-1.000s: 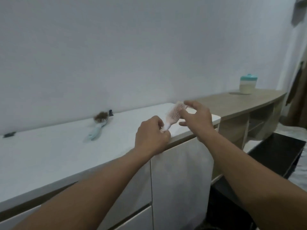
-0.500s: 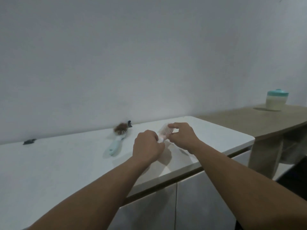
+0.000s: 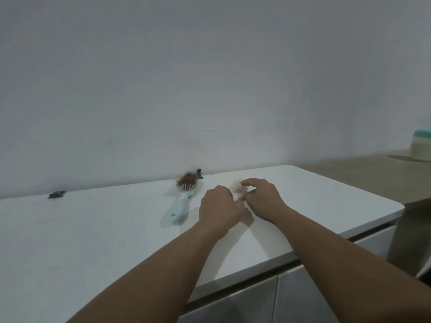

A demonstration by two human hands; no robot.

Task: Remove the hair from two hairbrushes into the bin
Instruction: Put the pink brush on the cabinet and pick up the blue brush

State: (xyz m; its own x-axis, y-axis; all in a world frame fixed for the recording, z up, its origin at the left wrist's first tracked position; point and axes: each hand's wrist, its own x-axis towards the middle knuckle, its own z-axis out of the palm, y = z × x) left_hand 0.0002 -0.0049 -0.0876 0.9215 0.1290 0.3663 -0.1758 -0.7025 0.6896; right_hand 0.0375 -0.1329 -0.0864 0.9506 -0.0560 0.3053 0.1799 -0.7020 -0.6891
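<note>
A small pink hairbrush is held low over the white counter, bristles up. My left hand is closed around its handle. My right hand pinches the brush head from the right, fingers over the bristles. No hair shows in the pink bristles. A light blue hairbrush lies on the counter just left of my hands, its head packed with a reddish-brown clump of hair. No bin is in view.
A small dark clip lies far left by the wall, another dark clip behind the blue brush. A teal-lidded jar stands on the lower wooden shelf to the right. White cabinet doors sit under the counter edge.
Both hands have brought the pink brush from the counter's right edge leftward and down close to the surface beside the blue brush. The view has swung left.
</note>
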